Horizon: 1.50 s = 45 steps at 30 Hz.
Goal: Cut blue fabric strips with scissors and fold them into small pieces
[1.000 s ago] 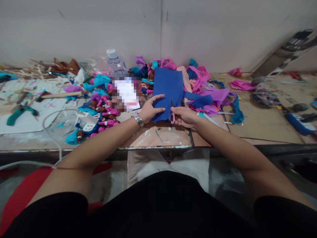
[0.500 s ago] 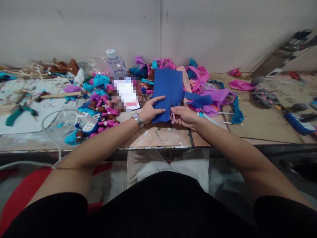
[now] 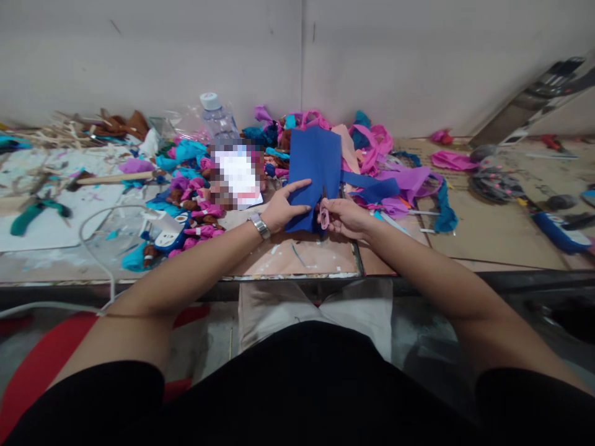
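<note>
**I'm steadying a blue sheet (image 3: 310, 158) beside pink-handled scissors (image 3: 325, 218)**

Left of centre, my left hand (image 3: 279, 209) is spreading thumb and forefinger over the sheet, seemingly keeping it steady; whether hidden fingers are gripping beneath, I cannot tell. The sheet is occupying mid-frame. Right of centre, my right hand (image 3: 346, 218) is gripping the scissors, apparently for control.

The sheet (image 3: 313, 158) is plain dark blue, and the scissors (image 3: 324, 218) have pink handles. One crumpled scrap (image 3: 413, 184) is light purple, and a curly strip (image 3: 444, 214) is teal. The bottle (image 3: 220, 121) has a white cap. The pliers (image 3: 26, 215) have green handles; the hammer (image 3: 116, 178) has a tan one. The wristwatch (image 3: 259, 226) is silver. A round bundle (image 3: 498, 179) is grey with pink dots.
</note>
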Motion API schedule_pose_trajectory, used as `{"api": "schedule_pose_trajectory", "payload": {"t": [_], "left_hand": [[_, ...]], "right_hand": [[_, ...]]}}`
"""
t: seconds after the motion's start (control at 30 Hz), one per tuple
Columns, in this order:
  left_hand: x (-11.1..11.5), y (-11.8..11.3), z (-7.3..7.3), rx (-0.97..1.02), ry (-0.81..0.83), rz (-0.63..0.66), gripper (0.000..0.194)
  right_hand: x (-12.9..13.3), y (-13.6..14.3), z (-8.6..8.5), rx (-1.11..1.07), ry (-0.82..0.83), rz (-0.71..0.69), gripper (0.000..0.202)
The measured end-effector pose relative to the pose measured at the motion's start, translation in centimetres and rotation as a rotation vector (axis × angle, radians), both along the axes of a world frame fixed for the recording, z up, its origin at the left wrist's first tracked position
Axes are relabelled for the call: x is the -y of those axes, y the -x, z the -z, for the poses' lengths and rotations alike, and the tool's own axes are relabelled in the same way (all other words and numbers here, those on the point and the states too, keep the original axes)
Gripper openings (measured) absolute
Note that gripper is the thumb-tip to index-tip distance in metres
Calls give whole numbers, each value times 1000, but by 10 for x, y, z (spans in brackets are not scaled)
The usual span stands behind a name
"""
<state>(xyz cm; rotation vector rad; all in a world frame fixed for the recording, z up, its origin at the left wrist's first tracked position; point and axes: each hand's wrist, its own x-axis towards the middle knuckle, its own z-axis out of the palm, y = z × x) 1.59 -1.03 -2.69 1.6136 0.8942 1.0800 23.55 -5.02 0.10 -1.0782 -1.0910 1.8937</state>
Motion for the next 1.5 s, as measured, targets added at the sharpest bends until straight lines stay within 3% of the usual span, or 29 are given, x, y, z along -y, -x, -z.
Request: {"api": "schedule_pose_trajectory", "payload": {"t": [0.2, 0.37, 0.6, 0.87, 1.5], "left_hand": [[2, 0, -1, 4, -5, 24, 81], [5, -1, -3, 4, -6, 21, 81], [-2, -2, 1, 25, -61, -124, 52], [0, -2, 0, -6, 4, -137, 62], [1, -2, -2, -9, 2, -105, 62]], "right_hand": [[-4, -1, 5, 22, -17, -7, 38], [-1, 2, -3, 28, 11, 28, 34], [4, 3, -8, 8, 54, 13, 30], [2, 2, -1, 25, 27, -21, 27], [2, 2, -3, 24, -1, -29, 25]]}}
